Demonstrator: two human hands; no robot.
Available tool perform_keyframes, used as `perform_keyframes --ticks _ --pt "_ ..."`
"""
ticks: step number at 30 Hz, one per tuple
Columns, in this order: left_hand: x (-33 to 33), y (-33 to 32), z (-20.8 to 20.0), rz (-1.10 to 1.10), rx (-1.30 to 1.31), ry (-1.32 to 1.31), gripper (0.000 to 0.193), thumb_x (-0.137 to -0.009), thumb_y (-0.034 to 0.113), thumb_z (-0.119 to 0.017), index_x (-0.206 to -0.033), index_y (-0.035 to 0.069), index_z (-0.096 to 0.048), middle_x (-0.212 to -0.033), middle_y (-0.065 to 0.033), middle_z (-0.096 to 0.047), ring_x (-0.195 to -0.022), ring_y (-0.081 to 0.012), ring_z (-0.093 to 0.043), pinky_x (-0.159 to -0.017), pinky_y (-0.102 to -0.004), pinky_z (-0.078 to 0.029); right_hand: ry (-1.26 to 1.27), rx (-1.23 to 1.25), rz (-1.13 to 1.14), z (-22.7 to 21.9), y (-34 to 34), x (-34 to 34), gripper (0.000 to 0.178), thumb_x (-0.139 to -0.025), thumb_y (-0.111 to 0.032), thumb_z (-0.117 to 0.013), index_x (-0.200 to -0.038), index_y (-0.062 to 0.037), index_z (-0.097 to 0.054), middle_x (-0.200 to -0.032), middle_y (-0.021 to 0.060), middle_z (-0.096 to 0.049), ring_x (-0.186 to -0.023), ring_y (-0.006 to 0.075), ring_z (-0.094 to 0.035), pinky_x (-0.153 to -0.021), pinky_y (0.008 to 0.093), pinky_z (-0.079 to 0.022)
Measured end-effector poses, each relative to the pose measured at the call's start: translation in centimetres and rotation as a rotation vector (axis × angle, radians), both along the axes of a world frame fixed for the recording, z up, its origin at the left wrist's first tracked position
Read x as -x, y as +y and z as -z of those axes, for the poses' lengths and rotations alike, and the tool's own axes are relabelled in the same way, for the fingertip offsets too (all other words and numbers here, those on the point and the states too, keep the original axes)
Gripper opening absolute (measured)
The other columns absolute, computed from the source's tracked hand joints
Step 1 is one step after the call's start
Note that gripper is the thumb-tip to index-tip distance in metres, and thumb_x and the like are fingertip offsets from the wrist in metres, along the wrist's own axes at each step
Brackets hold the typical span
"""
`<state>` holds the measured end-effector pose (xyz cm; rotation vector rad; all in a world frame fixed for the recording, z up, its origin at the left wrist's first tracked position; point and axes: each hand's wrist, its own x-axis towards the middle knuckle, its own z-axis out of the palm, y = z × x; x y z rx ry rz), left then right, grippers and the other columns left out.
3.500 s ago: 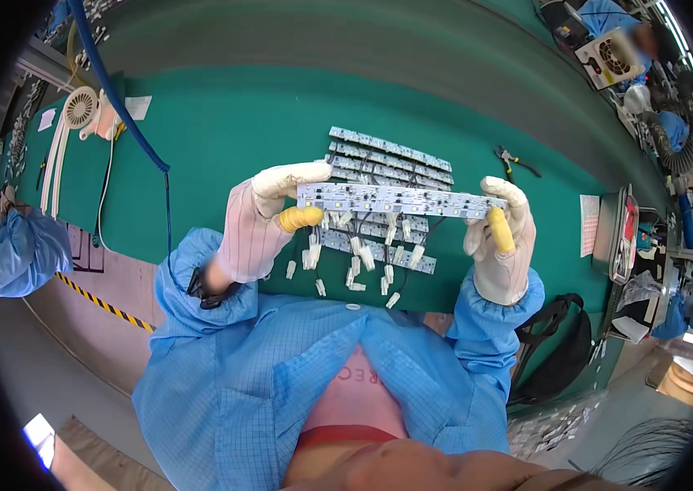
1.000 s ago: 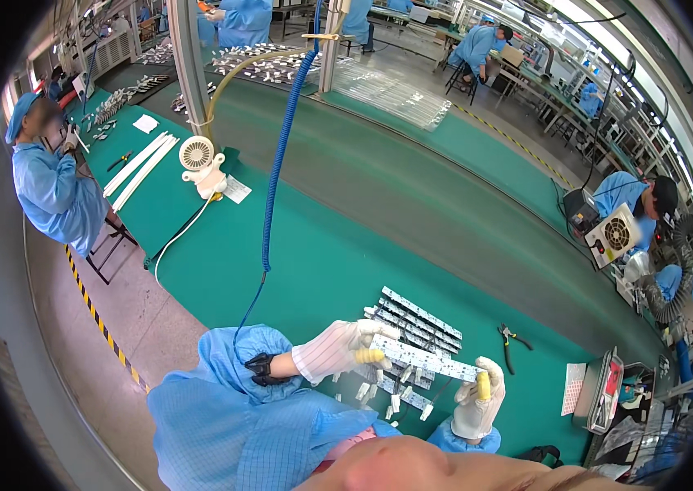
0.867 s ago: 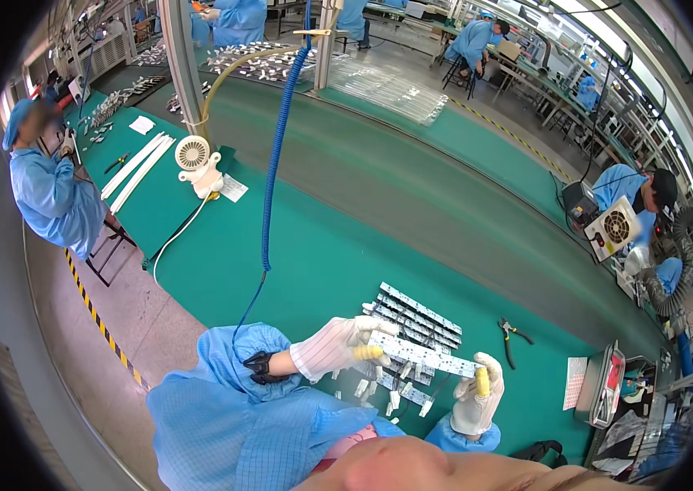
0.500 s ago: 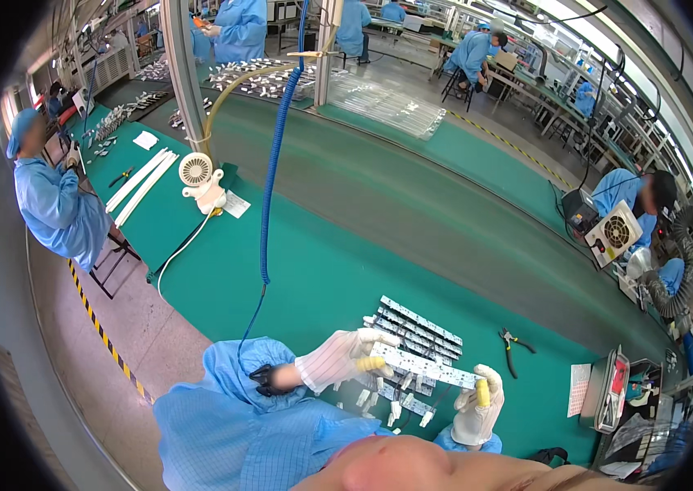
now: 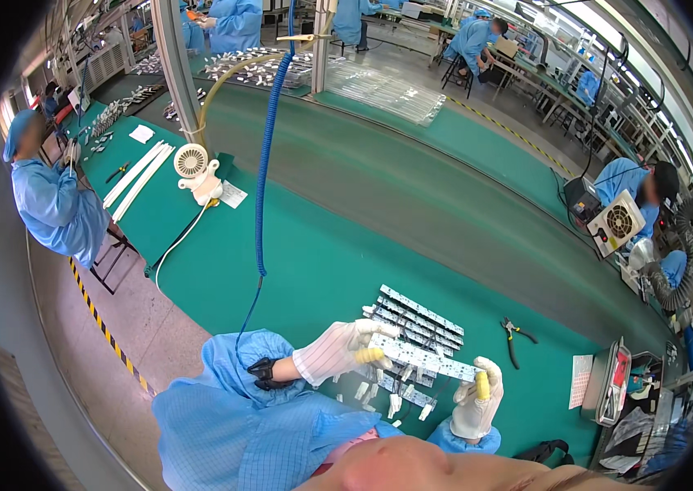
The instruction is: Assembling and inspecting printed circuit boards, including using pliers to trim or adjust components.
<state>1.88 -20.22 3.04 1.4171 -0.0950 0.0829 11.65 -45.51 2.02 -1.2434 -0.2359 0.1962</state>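
Note:
Both of my hands hold one long white circuit board strip [image 5: 427,358] by its ends, with its dotted face showing. My left hand [image 5: 352,348], in a striped white glove with a yellow finger cover, pinches the left end. The right end is gripped by my right hand [image 5: 477,398], gloved the same way. Beyond and partly under the held strip, a row of similar strips [image 5: 422,309] lies on the green table mat. Short dark wires with white connectors [image 5: 396,404] stick out toward me. A black wrist strap [image 5: 263,373] with a blue cord circles my left wrist.
Pliers [image 5: 513,342] lie right of the strips. A grey bin [image 5: 608,383] stands at the right edge beside a printed sheet [image 5: 581,380]. A white fan [image 5: 193,164] and long white bars [image 5: 139,182] are farther left. A coiled blue cord [image 5: 265,164] hangs down; co-workers sit around.
The view has shifted slightly. Both hands keep their grip on the strip, which has barely moved against the row behind it.

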Motion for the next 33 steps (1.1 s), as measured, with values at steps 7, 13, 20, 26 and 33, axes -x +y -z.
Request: perform_keyframes --ticks 7,13,20,26,33 --pt "0.2 -0.1 -0.4 0.028 0.025 0.071 0.046 -0.092 0.018 -0.057 -0.130 -0.003 -0.042 -0.103 -0.0147 -0.065 -0.091 -0.0165 -0.064 -0.079 -0.0281 -0.049 0.004 0.009 0.016 -0.3 -0.2 0.4 0.026 -0.092 -0.022 -0.056 -0.110 -0.0032 -0.054 -0.069 0.0058 -0.057 -0.046 0.0063 -0.049 -0.041 0.0157 -0.036" --pt "0.4 -0.6 -0.8 0.019 0.105 0.100 0.045 -0.092 0.018 -0.057 -0.129 -0.004 -0.042 -0.106 -0.0153 -0.063 -0.092 -0.0181 -0.064 -0.082 -0.0306 -0.051 0.008 -0.046 -0.004 0.3 -0.4 0.4 0.026 -0.092 -0.023 -0.056 -0.109 -0.0032 -0.055 -0.071 0.0062 -0.058 -0.045 0.0066 -0.049 -0.040 0.0160 -0.037" --pt "0.4 -0.7 -1.1 0.024 0.070 0.137 0.046 -0.092 0.017 -0.057 -0.129 -0.005 -0.042 -0.105 -0.0166 -0.063 -0.093 -0.0197 -0.064 -0.082 -0.0315 -0.052 0.019 -0.077 -0.002 0.5 -0.5 0.5 0.023 -0.092 -0.019 -0.055 -0.109 -0.0033 -0.055 -0.071 0.0067 -0.058 -0.045 0.0063 -0.049 -0.040 0.0163 -0.038" --pt "0.3 -0.7 -0.3 0.023 0.061 0.149 0.045 -0.091 0.015 -0.058 -0.128 -0.006 -0.042 -0.107 -0.0171 -0.062 -0.093 -0.0207 -0.064 -0.082 -0.0313 -0.052 0.019 -0.095 -0.012 0.7 -0.8 0.4 0.023 -0.093 -0.018 -0.055 -0.110 -0.0036 -0.055 -0.072 0.0069 -0.057 -0.045 0.0058 -0.047 -0.040 0.0160 -0.036" --pt "0.4 -1.0 -0.3 0.017 0.112 0.104 0.044 -0.091 0.016 -0.058 -0.128 -0.004 -0.044 -0.103 -0.0161 -0.064 -0.091 -0.0190 -0.065 -0.078 -0.0297 -0.054 0.047 -0.065 -0.003 0.6 -0.7 0.5 0.023 -0.093 -0.020 -0.054 -0.109 -0.0037 -0.054 -0.071 0.0061 -0.056 -0.045 0.0057 -0.047 -0.040 0.0167 -0.036"
